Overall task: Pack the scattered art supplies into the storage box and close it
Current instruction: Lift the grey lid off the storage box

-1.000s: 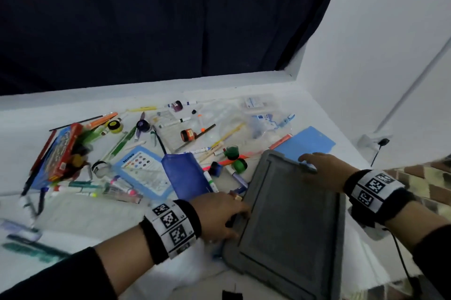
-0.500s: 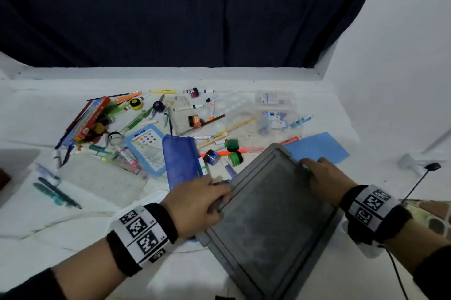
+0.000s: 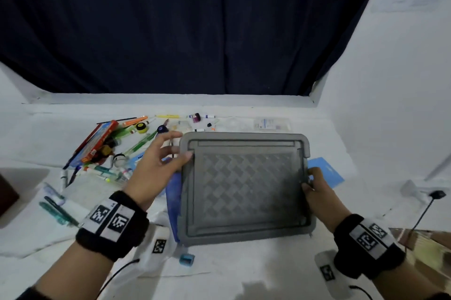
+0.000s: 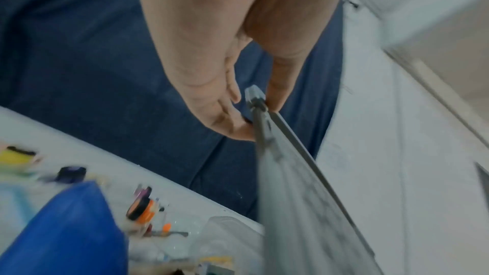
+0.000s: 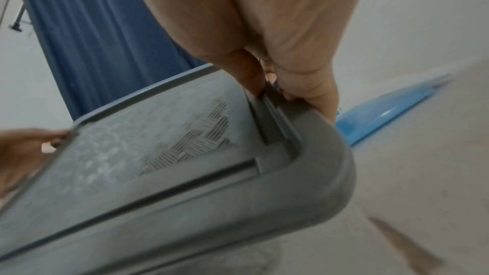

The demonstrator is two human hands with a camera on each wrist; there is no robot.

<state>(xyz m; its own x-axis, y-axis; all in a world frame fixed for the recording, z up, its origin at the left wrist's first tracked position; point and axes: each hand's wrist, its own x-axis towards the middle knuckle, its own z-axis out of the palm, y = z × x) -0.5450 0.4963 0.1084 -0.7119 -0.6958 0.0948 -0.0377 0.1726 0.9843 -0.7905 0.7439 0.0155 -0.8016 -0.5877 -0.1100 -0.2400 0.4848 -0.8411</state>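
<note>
1. The flat grey plastic lid with a woven pattern (image 3: 246, 187) is held tilted above the white surface (image 3: 244, 275).
2. The left hand (image 3: 156, 165) pinches its left edge; the right hand (image 3: 317, 190) grips the right edge.
3. Scattered pens and markers (image 3: 117, 150) lie left of the lid; a dark blue curtain (image 3: 195, 26) hangs behind.

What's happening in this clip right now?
A person holds a grey lid by its two sides, tilted up off the white table. The left hand pinches its left edge between thumb and fingers; the right hand grips the right edge. Markers, pens and small paint pots lie scattered behind and to the left, not yet packed. A blue pouch sits partly under the lid. The storage box itself cannot be made out.
</note>
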